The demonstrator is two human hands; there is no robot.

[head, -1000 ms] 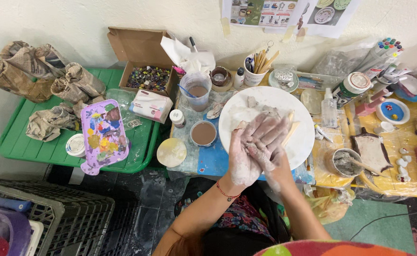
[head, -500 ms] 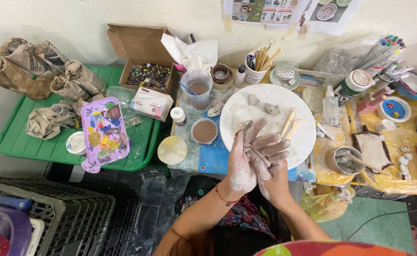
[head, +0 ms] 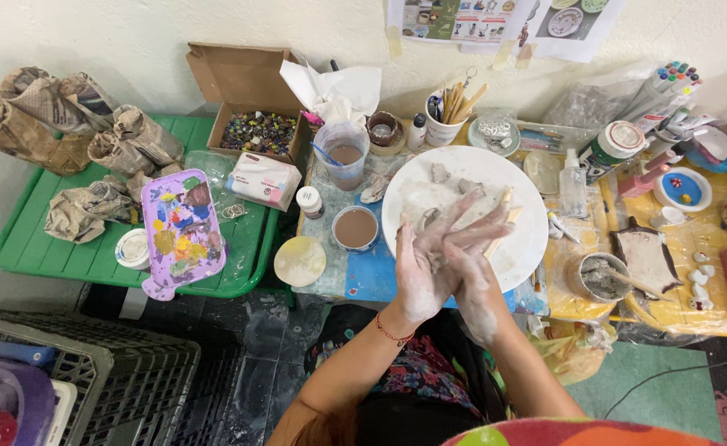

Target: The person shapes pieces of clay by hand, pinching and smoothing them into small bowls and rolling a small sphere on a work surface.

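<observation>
Just above the near edge of the large round white plate (head: 495, 177), the person's two hands press together palm to palm, both coated in pale grey clay slip. The left hand (head: 419, 268) stands with its fingers (head: 462, 216) stretched out and spread, pointing toward the plate; the right hand (head: 471, 277) lies against it, its fingers crossing over the left ones and also splayed. Whether a lump of clay sits between the palms cannot be told, since the hands hide the gap. A thin red string bracelet (head: 392, 334) circles the left wrist.

On the plate lie several small grey clay pieces (head: 450, 177) and a pale wooden modelling stick (head: 499, 223), partly behind the fingertips. Left of the plate, on the table (head: 363, 277) with its blue and patterned cover, stand a small round cup of brown muddy water (head: 356, 228), a clear plastic beaker of brown water (head: 346, 151) and a flat pale yellow disc (head: 300, 261). Farther left, a green plastic table (head: 49, 248) carries a purple paint palette smeared with colours (head: 182, 230), crumpled newspaper bundles (head: 74, 124) and an open cardboard box of dark beads (head: 258, 130). To the right of the plate sit a grey pot of clay slip with a stick in it (head: 599, 277) and a dark slab holding a white clay sheet (head: 648, 260).
</observation>
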